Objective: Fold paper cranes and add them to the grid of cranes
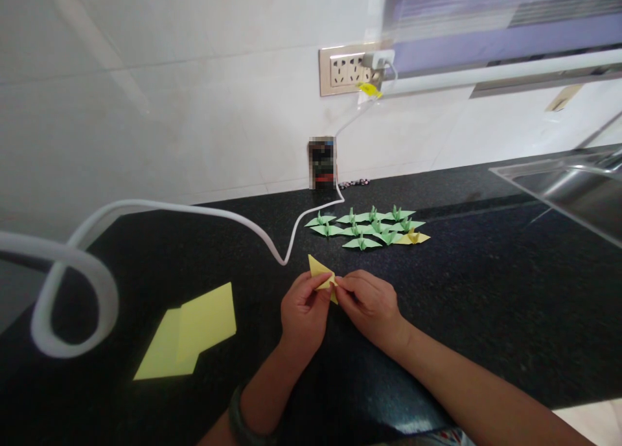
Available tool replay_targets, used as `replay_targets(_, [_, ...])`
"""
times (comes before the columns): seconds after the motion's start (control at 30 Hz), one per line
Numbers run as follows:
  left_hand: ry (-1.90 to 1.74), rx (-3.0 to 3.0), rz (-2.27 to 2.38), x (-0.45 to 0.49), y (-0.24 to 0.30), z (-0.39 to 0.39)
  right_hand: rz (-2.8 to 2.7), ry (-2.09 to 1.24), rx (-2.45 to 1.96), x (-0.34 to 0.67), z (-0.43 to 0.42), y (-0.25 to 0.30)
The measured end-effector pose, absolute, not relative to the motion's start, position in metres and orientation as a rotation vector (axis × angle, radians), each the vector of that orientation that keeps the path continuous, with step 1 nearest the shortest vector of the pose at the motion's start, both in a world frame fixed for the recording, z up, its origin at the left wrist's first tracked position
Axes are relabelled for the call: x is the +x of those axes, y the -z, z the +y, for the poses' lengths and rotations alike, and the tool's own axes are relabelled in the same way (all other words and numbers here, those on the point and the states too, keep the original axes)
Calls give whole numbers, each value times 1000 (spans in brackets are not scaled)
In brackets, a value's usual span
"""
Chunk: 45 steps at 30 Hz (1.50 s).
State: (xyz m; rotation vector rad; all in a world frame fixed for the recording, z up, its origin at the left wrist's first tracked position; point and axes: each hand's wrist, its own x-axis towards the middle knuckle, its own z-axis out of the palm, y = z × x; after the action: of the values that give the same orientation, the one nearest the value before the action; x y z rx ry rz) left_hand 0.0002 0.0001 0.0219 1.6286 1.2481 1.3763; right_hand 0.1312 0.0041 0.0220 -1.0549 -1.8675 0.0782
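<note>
Between both my hands is a small folded yellow paper crane, raised over the black counter. My left hand pinches its body, and one pointed wing sticks up past the thumb. The fingertips of my right hand are closed on the crane's right side, partly hiding it. Just beyond my hands, several green paper cranes stand in rows with spread wings, and a yellow paper crane sits at their right end. To the left lie overlapping sheets of yellow paper, flat on the counter.
A thick white cable loops over the left side and runs to the wall. Near the wall stands a dark pixelated object. A socket panel holds a white plug. A metal sink is set in the black counter at right.
</note>
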Motion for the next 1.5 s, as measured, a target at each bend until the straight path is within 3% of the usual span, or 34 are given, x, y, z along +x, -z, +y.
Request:
replay_targets(0.63, [-1269, 1623, 1282, -2, -23, 5, -1994, -119, -1142, 132, 5, -22])
replay_targets(0.97, [-1094, 1001, 997, -4, -18, 13, -2055, -208, -1183, 131, 6, -17])
replay_targets(1.17, [-1048, 985, 991, -5, -17, 14, -2039, -286, -1195, 131, 6, -18])
replay_targets(1.37, [-979, 1052, 1086, -7, -15, 15, -1792, -601, -1252, 132, 8, -20])
replay_targets(1.5, [-865, 1072, 1049, -6, -19, 13, -1464, -1118, -1273, 137, 16, -22])
